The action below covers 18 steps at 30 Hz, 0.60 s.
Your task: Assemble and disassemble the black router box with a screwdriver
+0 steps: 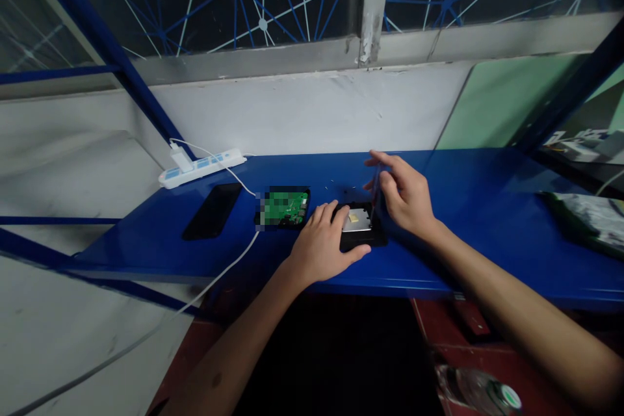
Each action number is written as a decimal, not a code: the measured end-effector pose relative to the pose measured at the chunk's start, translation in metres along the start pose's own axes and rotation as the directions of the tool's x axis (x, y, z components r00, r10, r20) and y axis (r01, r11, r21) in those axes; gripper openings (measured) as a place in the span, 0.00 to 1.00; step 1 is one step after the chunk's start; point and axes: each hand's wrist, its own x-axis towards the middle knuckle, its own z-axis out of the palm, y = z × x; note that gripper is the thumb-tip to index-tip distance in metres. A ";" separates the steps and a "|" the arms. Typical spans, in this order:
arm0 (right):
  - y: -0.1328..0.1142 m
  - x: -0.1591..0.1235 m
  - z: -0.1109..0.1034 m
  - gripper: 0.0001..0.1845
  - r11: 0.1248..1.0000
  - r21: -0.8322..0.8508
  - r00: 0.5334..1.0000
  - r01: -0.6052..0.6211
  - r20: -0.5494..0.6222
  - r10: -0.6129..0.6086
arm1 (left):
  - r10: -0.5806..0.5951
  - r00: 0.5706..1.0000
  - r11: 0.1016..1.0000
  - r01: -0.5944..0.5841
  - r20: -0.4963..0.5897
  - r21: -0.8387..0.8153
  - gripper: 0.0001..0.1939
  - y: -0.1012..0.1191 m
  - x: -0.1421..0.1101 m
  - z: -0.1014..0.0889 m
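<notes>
My left hand (324, 240) lies with its fingers spread over the left part of a black plastic case (363, 240), pressing on it. A silvery metal plate (359, 223) with a small yellowish pad sits in the case. My right hand (407, 194) pinches a slim screwdriver (376, 192), held upright, its lower end at the plate's right edge. Whether the tip sits in a screw is too small to tell. Left of my left hand is a green circuit board (285, 207) in a dark housing, its left end blurred by pixelation.
A dark phone-like slab (212, 211) and a white power strip (202, 168) with a plugged-in charger are on the left of the blue table (468, 208). Tiny bits lie behind the case. A packet (592, 221) is at far right; a bottle (480, 390) is below the table.
</notes>
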 end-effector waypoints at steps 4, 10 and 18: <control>0.001 0.000 0.002 0.20 1.000 -0.030 1.000 0.000 -0.026 0.000 | -0.006 1.000 1.000 0.006 0.008 0.003 0.41 0.001 0.000 0.000; 0.000 0.001 0.002 0.18 0.994 -0.109 0.999 0.023 -0.044 -0.028 | -0.001 1.000 1.000 0.001 0.006 0.012 0.41 0.001 0.000 -0.001; -0.002 0.000 -0.002 0.20 1.000 0.028 1.000 0.010 0.009 -0.010 | -0.003 1.000 1.000 0.003 0.005 0.004 0.40 0.000 0.000 0.000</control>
